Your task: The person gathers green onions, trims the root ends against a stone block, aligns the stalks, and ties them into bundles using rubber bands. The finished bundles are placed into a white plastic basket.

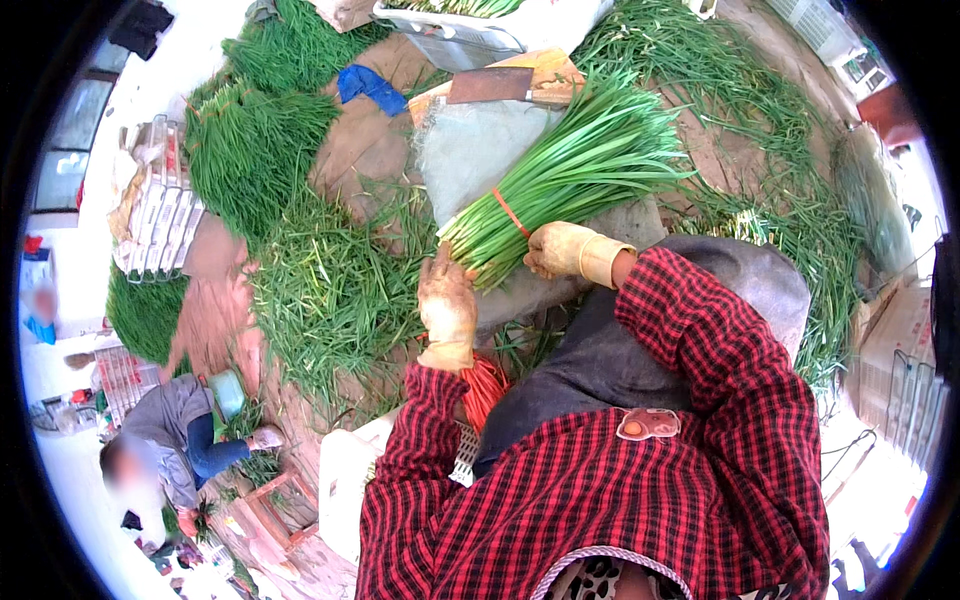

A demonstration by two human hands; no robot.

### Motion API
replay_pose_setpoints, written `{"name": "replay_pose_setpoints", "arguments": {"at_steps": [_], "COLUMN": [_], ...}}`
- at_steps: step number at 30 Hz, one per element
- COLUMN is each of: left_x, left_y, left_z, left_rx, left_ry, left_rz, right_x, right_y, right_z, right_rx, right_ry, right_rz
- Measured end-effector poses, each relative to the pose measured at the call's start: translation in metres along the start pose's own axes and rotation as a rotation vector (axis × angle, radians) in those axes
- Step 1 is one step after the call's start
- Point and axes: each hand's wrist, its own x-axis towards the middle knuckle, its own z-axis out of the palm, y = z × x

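A thick bundle of green chives [574, 172] lies slantwise before me, its pale cut ends towards my left hand and its leaves fanning to the upper right. An orange-red band [511, 212] circles it near the cut ends. My right hand [562, 251], in a cream glove, is curled against the lower side of the bundle beside the band. My left hand [448, 304], in a soiled glove of the same kind, touches the cut ends; its grip is partly hidden. Under the bundle is a pale plastic sheet [480, 142]. Orange-red ties [486, 390] hang beside my left wrist.
A broad-bladed knife [491, 85] rests on a wooden board [555, 64] beyond the sheet. Loose leaves [337, 292] and stacked chives [255, 150] cover the floor at left. A white crate [495, 37] stands ahead. Another person [172, 435] bends down at lower left.
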Motion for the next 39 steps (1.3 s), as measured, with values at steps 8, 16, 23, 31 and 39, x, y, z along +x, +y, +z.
{"name": "replay_pose_setpoints", "arguments": {"at_steps": [8,16,23,31,39], "left_x": [0.068,0.094,0.054,0.102,0.085], "left_y": [0.077,0.074,0.051,0.066,0.085], "left_z": [-0.003,0.035,0.075,0.017,0.052], "left_rx": [0.319,0.393,0.4,0.34,0.273], "left_ry": [-0.37,-0.497,0.116,-0.46,-0.499], "left_rz": [0.11,-0.031,0.092,0.01,-0.115], "right_x": [0.005,-0.005,-0.006,-0.006,0.007], "right_y": [0.035,0.002,-0.016,0.006,0.044], "right_z": [0.012,0.006,0.022,-0.009,0.038], "right_rx": [0.045,1.449,0.639,1.196,2.241], "right_ry": [0.169,0.399,0.635,0.805,0.482], "right_rz": [-0.204,0.676,-0.082,-0.154,0.418]}}
